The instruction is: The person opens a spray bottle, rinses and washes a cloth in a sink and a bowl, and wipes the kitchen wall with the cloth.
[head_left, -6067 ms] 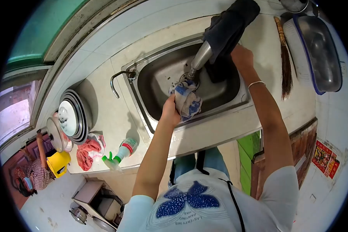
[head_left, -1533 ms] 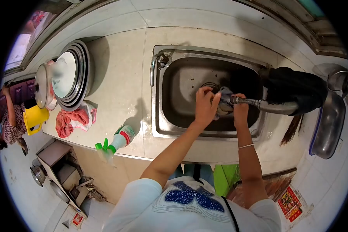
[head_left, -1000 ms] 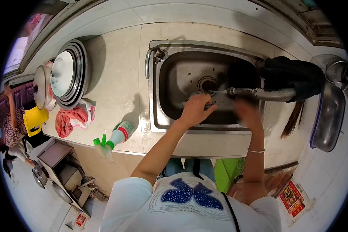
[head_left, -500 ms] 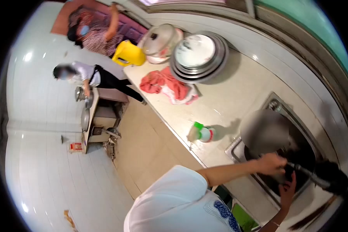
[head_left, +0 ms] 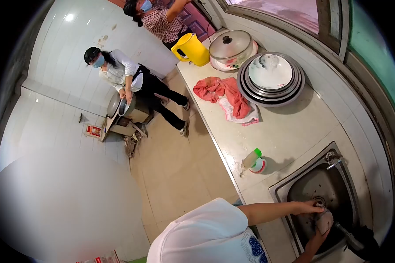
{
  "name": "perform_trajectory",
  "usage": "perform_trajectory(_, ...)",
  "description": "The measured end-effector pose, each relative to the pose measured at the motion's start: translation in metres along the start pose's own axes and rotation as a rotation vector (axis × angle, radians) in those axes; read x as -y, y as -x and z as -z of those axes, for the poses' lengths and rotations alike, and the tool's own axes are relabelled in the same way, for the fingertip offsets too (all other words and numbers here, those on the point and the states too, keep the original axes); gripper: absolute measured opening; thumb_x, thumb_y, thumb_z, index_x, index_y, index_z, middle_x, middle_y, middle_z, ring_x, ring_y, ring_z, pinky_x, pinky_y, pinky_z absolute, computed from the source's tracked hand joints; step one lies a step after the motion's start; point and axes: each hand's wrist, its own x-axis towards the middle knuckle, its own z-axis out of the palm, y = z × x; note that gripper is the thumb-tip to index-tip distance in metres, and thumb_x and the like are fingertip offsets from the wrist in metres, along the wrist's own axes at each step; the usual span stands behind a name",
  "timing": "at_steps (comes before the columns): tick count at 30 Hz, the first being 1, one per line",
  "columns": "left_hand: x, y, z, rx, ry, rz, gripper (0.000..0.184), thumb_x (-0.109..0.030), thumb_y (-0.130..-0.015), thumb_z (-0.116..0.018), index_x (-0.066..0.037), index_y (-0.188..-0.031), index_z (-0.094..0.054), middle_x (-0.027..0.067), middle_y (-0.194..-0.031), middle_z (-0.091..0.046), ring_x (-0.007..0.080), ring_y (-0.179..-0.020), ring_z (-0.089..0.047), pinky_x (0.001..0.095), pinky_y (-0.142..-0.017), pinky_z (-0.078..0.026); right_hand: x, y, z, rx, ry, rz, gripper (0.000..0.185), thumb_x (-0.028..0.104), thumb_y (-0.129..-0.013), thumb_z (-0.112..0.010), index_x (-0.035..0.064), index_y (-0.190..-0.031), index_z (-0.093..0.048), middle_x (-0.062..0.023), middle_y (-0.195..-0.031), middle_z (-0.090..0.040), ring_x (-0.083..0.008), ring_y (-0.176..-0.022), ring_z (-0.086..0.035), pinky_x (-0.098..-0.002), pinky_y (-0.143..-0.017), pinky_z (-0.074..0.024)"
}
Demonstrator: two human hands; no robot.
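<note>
At the lower right, a wet greyish cloth (head_left: 324,218) is bunched over the metal sink (head_left: 353,191). My left hand (head_left: 310,207) has its fingers closed on the cloth's upper side. Below it, my right hand (head_left: 319,239) grips the cloth's lower end. Close to my right hand is the hose-like spout (head_left: 347,236), with a black cloth (head_left: 368,243) around its far part. A small curved tap (head_left: 333,163) stands at the sink's upper corner.
On the counter (head_left: 289,131) are a spray bottle (head_left: 256,163), red cloths (head_left: 226,93), stacked bowls (head_left: 271,72), a lidded pot (head_left: 231,46) and a yellow jug (head_left: 192,49). One person (head_left: 131,81) bends over a pot by a low stand; another person (head_left: 164,22) is behind.
The view has swung left, moving the sink to the lower right and showing more of both people. My hands were apart a second ago; now both are on the bunched cloth.
</note>
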Motion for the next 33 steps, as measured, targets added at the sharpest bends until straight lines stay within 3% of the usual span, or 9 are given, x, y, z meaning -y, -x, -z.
perform_trajectory(5, 0.021, -0.032, -0.016, 0.348, 0.105, -0.080, 0.065, -0.045, -0.092, -0.063, -0.007, -0.139, -0.040, 0.0170, -0.133, -0.053, 0.0306, -0.124, -0.050, 0.0473, -0.096, -0.047, 0.014, 0.020, 0.011, 0.131, 0.092, 0.030, 0.081, 0.016, -0.087, -0.066, 0.0096, -0.154, -0.020, -0.0161, -0.154, -0.027, -0.0311, -0.141, -0.030, -0.0434, -0.114, -0.0251)
perform_trajectory(10, 0.022, -0.031, -0.035, -0.006, -0.235, -0.503, 0.036, -0.034, -0.091, -0.066, -0.007, -0.112, -0.057, 0.0110, -0.106, -0.061, 0.0228, -0.090, -0.061, 0.0374, -0.077, -0.052, -0.008, 0.004, 0.008, 0.104, 0.541, 0.566, 0.090, 0.007, -0.078, -0.075, 0.0140, -0.152, -0.025, -0.0144, -0.153, -0.025, -0.0335, -0.139, -0.031, -0.0454, -0.112, -0.0290)
perform_trajectory(12, -0.001, -0.008, -0.038, 0.128, -0.104, -0.248, 0.029, -0.028, -0.090, -0.068, -0.006, -0.106, -0.057, 0.0104, -0.099, -0.060, 0.0201, -0.089, -0.060, 0.0331, -0.076, -0.052, -0.035, -0.013, 0.021, 0.155, 0.426, 0.688, 0.094, 0.008, -0.072, -0.081, 0.0077, -0.149, -0.027, -0.0154, -0.150, -0.029, -0.0314, -0.136, -0.036, -0.0444, -0.110, -0.0353)
perform_trajectory(14, -0.005, -0.006, -0.032, 0.229, -0.352, -0.507, 0.033, -0.024, -0.088, -0.069, -0.009, -0.116, -0.060, 0.0067, -0.105, -0.063, 0.0172, -0.095, -0.060, 0.0305, -0.082, -0.051, -0.035, -0.012, 0.018, 0.121, 0.364, 0.659, 0.089, 0.011, -0.067, -0.087, 0.0018, -0.140, -0.037, -0.0146, -0.139, -0.045, -0.0274, -0.126, -0.049, -0.0392, -0.105, -0.0412)
perform_trajectory(16, -0.040, 0.024, -0.028, 0.285, -0.198, 0.005, 0.045, -0.028, -0.088, -0.069, -0.006, -0.126, -0.056, 0.0094, -0.109, -0.065, 0.0165, -0.103, -0.061, 0.0320, -0.088, -0.051, -0.027, 0.003, 0.027, 0.009, 0.672, 0.659, 0.086, 0.014, -0.063, -0.088, 0.0025, -0.135, -0.042, -0.0169, -0.132, -0.050, -0.0321, -0.122, -0.051, -0.0398, -0.103, -0.0432)
perform_trajectory(20, -0.021, 0.006, -0.008, 0.271, 0.022, 0.002, 0.040, -0.024, -0.093, -0.067, -0.007, -0.125, -0.050, 0.0080, -0.105, -0.062, 0.0158, -0.092, -0.062, 0.0317, -0.080, -0.052, 0.026, 0.007, 0.050, 0.285, 0.689, 0.539, 0.067, 0.015, -0.071, -0.081, 0.0096, -0.130, -0.049, -0.0103, -0.119, -0.059, -0.0275, -0.108, -0.059, -0.0345, -0.096, -0.0458)
perform_trajectory(27, 0.002, 0.001, 0.037, 0.069, 0.071, 0.042, 0.034, -0.022, -0.095, -0.063, -0.007, -0.123, -0.049, 0.0066, -0.106, -0.062, 0.0164, -0.094, -0.062, 0.0354, -0.082, -0.054, 0.012, -0.074, 0.157, -0.703, 0.445, 0.328, 0.029, 0.029, -0.094, -0.056, 0.0027, -0.106, -0.055, -0.0132, -0.094, -0.067, -0.0270, -0.087, -0.067, -0.0371, -0.076, -0.0507)
perform_trajectory(31, -0.006, 0.009, 0.039, 0.034, -0.008, 0.043, 0.034, -0.022, -0.096, -0.062, -0.006, -0.123, -0.049, 0.0060, -0.107, -0.063, 0.0152, -0.095, -0.062, 0.0353, -0.082, -0.053, 0.024, -0.111, 0.182, -0.640, 0.380, 0.087, 0.032, 0.030, -0.094, -0.055, -0.0006, -0.105, -0.054, -0.0186, -0.095, -0.067, -0.0337, -0.091, -0.067, -0.0417, -0.079, -0.0505)
perform_trajectory(33, -0.009, 0.014, 0.039, 0.011, -0.029, 0.060, 0.030, -0.023, -0.097, -0.061, -0.007, -0.121, -0.051, 0.0052, -0.107, -0.063, 0.0148, -0.095, -0.063, 0.0338, -0.082, -0.053, -0.002, -0.135, 0.195, -0.712, 0.616, 0.427, 0.035, 0.030, -0.093, -0.054, -0.0032, -0.104, -0.053, -0.0230, -0.093, -0.067, -0.0378, -0.090, -0.066, -0.0444, -0.080, -0.0504)
